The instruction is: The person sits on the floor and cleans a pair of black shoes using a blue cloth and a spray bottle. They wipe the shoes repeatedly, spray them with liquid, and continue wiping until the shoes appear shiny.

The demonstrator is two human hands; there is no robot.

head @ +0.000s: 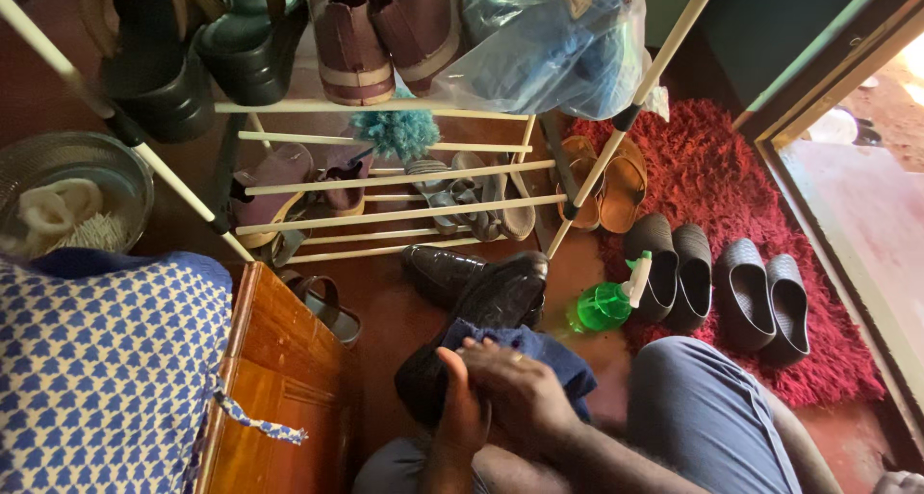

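- Shoe (423,383), black, sits low at centre over the person's lap; mostly hidden under cloth and hands.
- Cloth (539,352), blue, is draped over the shoe's upper side.
- Right hand (520,383) lies flat on the cloth, fingers pressed together and curled over it; a ring shows on one finger.
- Left hand (462,407) grips the shoe from below, thumb up, fingers wrapped out of sight.
- Second black shoe (481,282), glossy, rests on the floor just beyond the hands.
- Spray bottle (608,302), green with white trigger head, lies at the rug's edge, beside the glossy shoe. No label readable.
- Plastic bag (558,42), clear bluish, bulges on the rack's top shelf at right.
- Rack (385,178), white rods with black joints, holds wedges, sandals and a teal fluffy slipper (397,130).
- Rug (731,177), red shag, carries tan sandals (606,181) and two pairs of dark slip-ons (717,287).
- Bowl (72,191), metal, at left holds pale sponge-like scrubbers.
- Wooden box (279,379) stands left of the hands; blue-and-white patterned fabric (101,369) covers its left part.
- Floor (385,306) is polished red-brown; an open doorway (857,205) at right admits bright daylight.
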